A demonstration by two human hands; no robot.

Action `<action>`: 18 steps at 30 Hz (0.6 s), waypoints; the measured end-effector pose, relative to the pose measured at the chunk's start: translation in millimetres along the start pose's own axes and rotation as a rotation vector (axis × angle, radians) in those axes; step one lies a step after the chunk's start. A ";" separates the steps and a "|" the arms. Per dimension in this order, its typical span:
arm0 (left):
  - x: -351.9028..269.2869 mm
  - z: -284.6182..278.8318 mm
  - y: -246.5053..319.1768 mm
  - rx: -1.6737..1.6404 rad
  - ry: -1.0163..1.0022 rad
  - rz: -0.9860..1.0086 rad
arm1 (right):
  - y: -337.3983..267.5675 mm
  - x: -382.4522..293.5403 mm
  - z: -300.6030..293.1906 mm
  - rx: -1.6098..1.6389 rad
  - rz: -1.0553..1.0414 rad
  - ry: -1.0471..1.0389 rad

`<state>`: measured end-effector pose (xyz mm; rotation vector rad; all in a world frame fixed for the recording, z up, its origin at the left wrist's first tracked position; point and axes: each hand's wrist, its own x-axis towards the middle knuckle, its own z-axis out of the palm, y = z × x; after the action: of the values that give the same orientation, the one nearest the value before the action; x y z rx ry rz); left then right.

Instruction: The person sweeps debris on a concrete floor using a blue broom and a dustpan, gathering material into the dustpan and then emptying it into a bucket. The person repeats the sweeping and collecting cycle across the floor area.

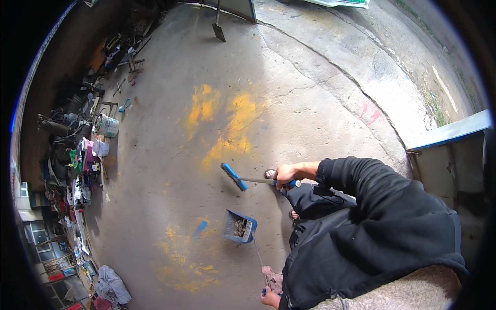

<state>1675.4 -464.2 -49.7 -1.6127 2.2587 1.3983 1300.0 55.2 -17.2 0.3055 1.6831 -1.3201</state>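
My right hand (285,175) is closed round the handle of a push broom (233,177), near its blue grip. The broom's blue head with dark bristles is at or just above the concrete floor; contact cannot be told. At the lower edge of the view my left hand (271,298) grips the end of the thin handle of a blue long-handled dustpan (252,226). The pan lies with its mouth facing left and holds some brownish debris (240,228). A pink cloth (273,279) hangs beside that handle, close to my left hand; whether the hand holds it too is unclear.
Yellow paint stains (232,128) mark the floor. Along the left wall stand a white bucket (107,125), a smaller tub (100,148) and heaped tools. A grey plastic bag (112,285) lies lower left. A shovel (219,32) stands by a door panel (238,7).
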 end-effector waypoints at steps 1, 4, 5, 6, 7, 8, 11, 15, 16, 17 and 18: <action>-4.5 -3.9 -7.9 -0.008 0.004 -0.007 | 5.9 -5.5 9.4 -0.035 0.007 -0.046; -20.8 -12.4 -27.6 -0.018 0.024 -0.019 | 35.7 -3.4 43.1 -0.203 0.022 -0.097; -25.2 -15.0 -32.0 -0.020 0.031 -0.022 | 52.0 2.0 55.4 -0.152 0.032 -0.155; -29.2 -16.4 -36.2 -0.020 0.032 -0.024 | 65.3 15.9 64.5 -0.532 -0.139 -0.240; -33.4 -17.5 -39.7 -0.019 0.042 -0.024 | 76.8 35.0 81.2 -0.700 -0.137 -0.291; -38.4 -19.0 -42.8 -0.021 0.046 -0.030 | 90.0 54.1 96.0 -0.739 -0.044 -0.347; -54.8 -14.4 -47.9 -0.023 0.082 -0.042 | 162.4 78.3 101.3 -0.433 -0.562 -0.570; -78.4 -6.1 -33.3 -0.006 0.143 -0.049 | 213.6 96.2 108.4 -0.156 -0.420 -0.577; -84.0 -3.0 -25.9 0.007 0.157 -0.051 | 215.5 97.4 103.1 -0.189 -0.477 -0.506; -88.3 2.9 -19.2 0.010 0.171 -0.050 | 213.1 97.9 91.4 -0.199 -0.510 -0.444; -92.9 7.0 -11.3 0.021 0.181 -0.051 | 206.8 97.0 72.7 -0.257 -0.478 -0.454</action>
<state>1723.8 -391.6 -15.4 -1.8459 2.2981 1.2595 1426.8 40.5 -220.1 -0.5424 1.5513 -1.3567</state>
